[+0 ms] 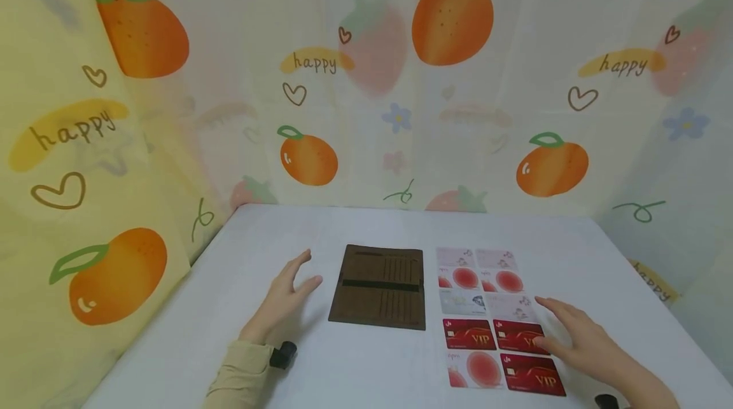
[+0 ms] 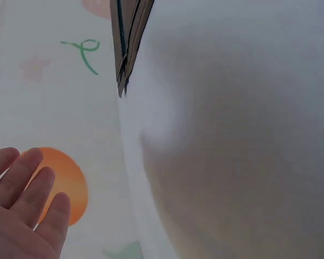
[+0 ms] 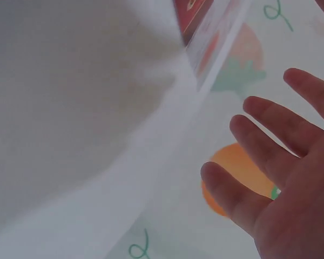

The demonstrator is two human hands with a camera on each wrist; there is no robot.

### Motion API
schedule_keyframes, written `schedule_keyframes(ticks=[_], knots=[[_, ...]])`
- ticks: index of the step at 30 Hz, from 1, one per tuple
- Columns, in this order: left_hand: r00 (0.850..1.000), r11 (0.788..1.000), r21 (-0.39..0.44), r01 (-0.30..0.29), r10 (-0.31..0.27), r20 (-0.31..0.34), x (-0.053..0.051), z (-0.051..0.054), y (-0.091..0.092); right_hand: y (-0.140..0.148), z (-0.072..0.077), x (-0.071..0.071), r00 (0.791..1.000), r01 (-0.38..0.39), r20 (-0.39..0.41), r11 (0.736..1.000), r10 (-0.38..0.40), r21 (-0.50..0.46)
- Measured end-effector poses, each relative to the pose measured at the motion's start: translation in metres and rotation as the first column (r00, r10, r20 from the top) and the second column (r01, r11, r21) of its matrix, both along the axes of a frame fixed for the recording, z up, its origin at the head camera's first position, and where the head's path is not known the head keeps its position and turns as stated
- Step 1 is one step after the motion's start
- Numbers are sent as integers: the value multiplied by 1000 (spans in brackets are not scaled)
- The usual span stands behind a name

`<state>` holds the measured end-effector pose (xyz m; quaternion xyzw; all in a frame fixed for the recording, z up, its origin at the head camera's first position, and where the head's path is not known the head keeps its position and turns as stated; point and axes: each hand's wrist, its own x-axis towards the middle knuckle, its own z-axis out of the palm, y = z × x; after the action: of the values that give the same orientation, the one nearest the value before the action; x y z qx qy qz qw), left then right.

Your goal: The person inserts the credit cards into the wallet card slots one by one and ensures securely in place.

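Your left hand [image 1: 283, 298] is over the tabletop [image 1: 355, 371], its fingers released and loosely extended, the thumb set apart from them. Just to the right of those fingers lies the open brown wallet [image 1: 378, 306], flat, its rows of slots facing up and a dark band across its middle. Your right hand [image 1: 590, 339] is released too, fingers relaxed and parted. To the left of its fingers, ten cards [image 1: 478, 326] lie in two columns of five, well apart from your left fingers. Your right index fingertip is just beside a pale pink card [image 1: 506, 307]; your right thumb overlaps a red VIP card [image 1: 512, 336] in the head view, though you cannot tell whether it touches. Left of that index finger lies a grey-white card [image 1: 458, 301]. Nearer to you than the thumb are a red-circle card [image 1: 478, 369] and another VIP card [image 1: 529, 375]. Beyond your right fingertips, more red-circle and pale pink cards continue the columns.
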<state>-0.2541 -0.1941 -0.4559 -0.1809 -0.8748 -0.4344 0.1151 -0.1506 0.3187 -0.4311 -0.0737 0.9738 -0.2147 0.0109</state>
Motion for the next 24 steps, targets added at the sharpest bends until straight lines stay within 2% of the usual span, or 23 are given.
schedule_keyframes(ticks=[3, 6, 9, 11, 15, 21, 24], knots=[[1000, 1000, 2, 7, -7, 16, 1, -1, 4, -10, 3, 1, 1000, -7, 22, 1000, 8, -4], [999, 1000, 3, 20, -20, 31, 2, -1, 7, -19, 4, 4, 999, -38, 7, 999, 38, -28], [998, 999, 12, 36, -37, 49, 2, -2, 10, -26, 4, 7, 997, -62, 28, 993, 65, -97], [998, 999, 18, 42, -43, 53, 2, -3, 12, -29, 4, 7, 994, -76, 61, 984, 87, -163], [998, 998, 32, 47, -49, 50, 1, -3, 15, -35, 2, 8, 979, -126, 115, 947, 166, -295], [996, 998, 21, 62, -63, 68, -2, -8, 17, -45, 1, 11, 961, -120, 192, 926, 199, -357], [992, 997, 20, 72, -74, 98, -3, -8, 20, -48, -1, 11, 953, -147, 193, 912, 234, -383]])
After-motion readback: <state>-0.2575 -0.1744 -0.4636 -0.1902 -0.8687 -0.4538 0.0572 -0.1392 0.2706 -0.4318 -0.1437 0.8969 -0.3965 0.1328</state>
